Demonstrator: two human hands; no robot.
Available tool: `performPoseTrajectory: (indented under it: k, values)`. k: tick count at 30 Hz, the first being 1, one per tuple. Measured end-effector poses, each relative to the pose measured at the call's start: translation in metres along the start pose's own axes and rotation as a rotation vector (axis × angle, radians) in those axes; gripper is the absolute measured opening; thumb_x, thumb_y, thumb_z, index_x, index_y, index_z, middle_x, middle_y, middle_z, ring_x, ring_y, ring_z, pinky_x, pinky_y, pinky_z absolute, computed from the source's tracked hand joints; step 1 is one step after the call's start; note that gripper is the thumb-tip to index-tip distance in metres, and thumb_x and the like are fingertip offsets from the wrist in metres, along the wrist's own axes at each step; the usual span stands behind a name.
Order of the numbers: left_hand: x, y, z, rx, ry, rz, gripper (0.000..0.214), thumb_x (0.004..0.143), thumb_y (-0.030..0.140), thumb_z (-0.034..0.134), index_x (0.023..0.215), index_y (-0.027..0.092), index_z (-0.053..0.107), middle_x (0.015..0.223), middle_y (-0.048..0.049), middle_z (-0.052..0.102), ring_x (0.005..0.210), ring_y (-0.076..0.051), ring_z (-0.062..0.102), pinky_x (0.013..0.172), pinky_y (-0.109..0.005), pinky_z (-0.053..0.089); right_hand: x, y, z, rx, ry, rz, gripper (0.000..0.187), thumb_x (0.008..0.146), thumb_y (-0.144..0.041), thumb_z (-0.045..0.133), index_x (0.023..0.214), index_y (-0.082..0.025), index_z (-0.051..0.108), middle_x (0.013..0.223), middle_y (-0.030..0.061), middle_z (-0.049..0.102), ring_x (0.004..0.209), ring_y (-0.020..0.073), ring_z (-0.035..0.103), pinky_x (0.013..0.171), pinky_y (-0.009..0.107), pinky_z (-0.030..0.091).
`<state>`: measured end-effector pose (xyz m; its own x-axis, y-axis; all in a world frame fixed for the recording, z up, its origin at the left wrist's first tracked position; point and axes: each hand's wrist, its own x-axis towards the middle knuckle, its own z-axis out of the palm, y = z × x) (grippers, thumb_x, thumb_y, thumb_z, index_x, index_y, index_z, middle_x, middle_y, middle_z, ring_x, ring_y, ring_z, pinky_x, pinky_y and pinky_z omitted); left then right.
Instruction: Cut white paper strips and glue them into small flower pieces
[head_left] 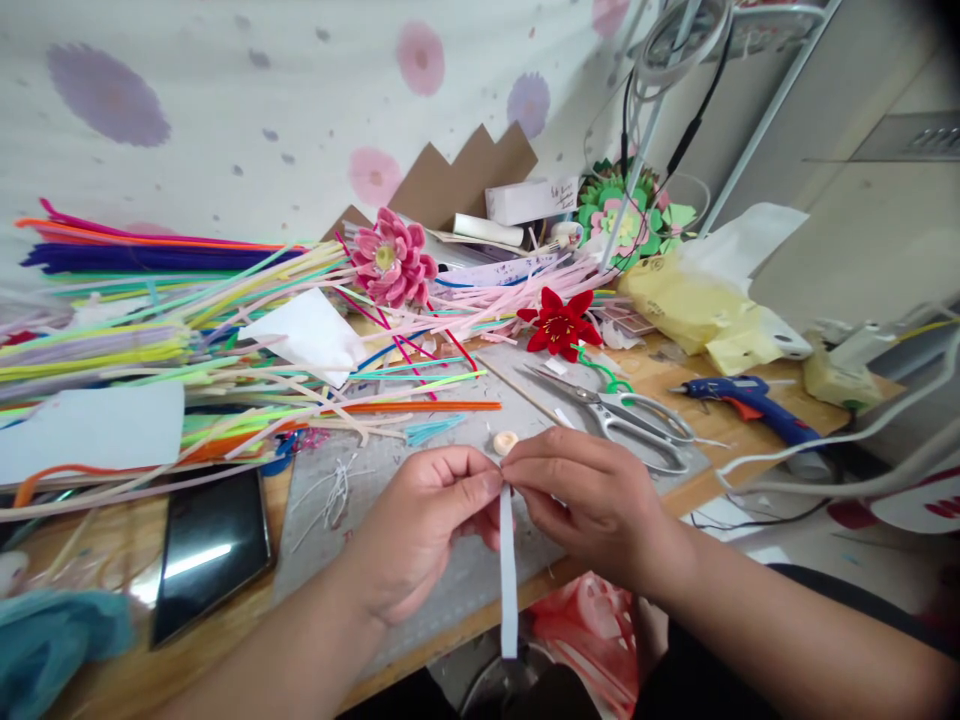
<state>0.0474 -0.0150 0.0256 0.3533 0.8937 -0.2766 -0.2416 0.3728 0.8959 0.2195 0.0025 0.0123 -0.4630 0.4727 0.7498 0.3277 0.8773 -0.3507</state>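
My left hand [439, 525] and my right hand [585, 495] meet over the front of the grey cutting mat [469, 605]. Both pinch the top end of a narrow white strip [508, 590], which hangs down past the table edge. The fingertips cover whatever lies at that top end. Just beyond the fingers is a small cream-coloured roll [505, 442], perhaps tape. Silver scissors [622, 415] lie behind my right hand, blades partly apart. A red pipe-cleaner flower [561, 325] with a curled green stem sits behind the scissors.
Bundles of coloured pipe cleaners [150, 345] cover the left and back. A black phone [214, 545] lies at left, and a blue glue gun [757, 405] at right with a white cable. A pink flower [394, 258] and a yellow plastic bag [690, 310] stand behind.
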Motion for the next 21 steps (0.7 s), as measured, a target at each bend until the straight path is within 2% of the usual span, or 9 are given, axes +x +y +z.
performPoseTrajectory:
  k: [3, 8, 12, 15, 21]
  values:
    - [0.000, 0.001, 0.000, -0.009, -0.009, -0.018, 0.020, 0.074, 0.028, 0.071, 0.065, 0.012, 0.062, 0.058, -0.0007, 0.060, 0.055, -0.010, 0.053, 0.056, -0.023, 0.043, 0.000, -0.002, -0.001, 0.036, 0.011, 0.014, 0.019, 0.082, -0.005, 0.055, 0.093, -0.017, 0.065, 0.086, 0.0083, 0.071, 0.079, 0.0163, 0.067, 0.069, 0.028, 0.056]
    - [0.000, 0.002, 0.000, 0.046, -0.017, 0.036, 0.018, 0.077, 0.027, 0.068, 0.066, 0.014, 0.062, 0.057, 0.0007, 0.061, 0.054, -0.009, 0.052, 0.055, -0.021, 0.039, 0.008, -0.011, -0.004, 0.218, -0.013, 0.238, 0.017, 0.081, -0.006, 0.055, 0.086, -0.017, 0.066, 0.080, 0.0068, 0.069, 0.074, 0.0148, 0.066, 0.067, 0.026, 0.055]
    - [0.000, 0.001, -0.001, 0.117, -0.033, 0.098, 0.019, 0.080, 0.026, 0.064, 0.066, 0.014, 0.062, 0.058, 0.0005, 0.062, 0.055, -0.009, 0.052, 0.057, -0.022, 0.039, 0.011, -0.013, -0.003, 0.187, -0.028, 0.342, 0.014, 0.078, -0.004, 0.057, 0.074, -0.016, 0.064, 0.072, 0.0045, 0.066, 0.068, 0.0137, 0.063, 0.063, 0.026, 0.052]
    - [0.000, 0.000, -0.001, 0.112, -0.027, 0.091, 0.020, 0.080, 0.026, 0.065, 0.065, 0.013, 0.062, 0.057, 0.0003, 0.061, 0.054, -0.010, 0.053, 0.055, -0.021, 0.039, 0.009, -0.013, 0.000, 0.119, -0.018, 0.309, 0.013, 0.078, -0.004, 0.056, 0.074, -0.015, 0.062, 0.072, 0.0053, 0.066, 0.067, 0.0136, 0.062, 0.062, 0.025, 0.051]
    - [0.000, -0.002, -0.003, 0.020, -0.041, 0.017, 0.023, 0.079, 0.029, 0.067, 0.065, 0.012, 0.060, 0.057, 0.0005, 0.059, 0.052, -0.010, 0.055, 0.053, -0.021, 0.042, 0.004, -0.011, -0.001, -0.068, -0.028, 0.071, 0.010, 0.083, -0.006, 0.055, 0.080, -0.011, 0.063, 0.080, 0.0101, 0.068, 0.073, 0.0169, 0.063, 0.067, 0.029, 0.053]
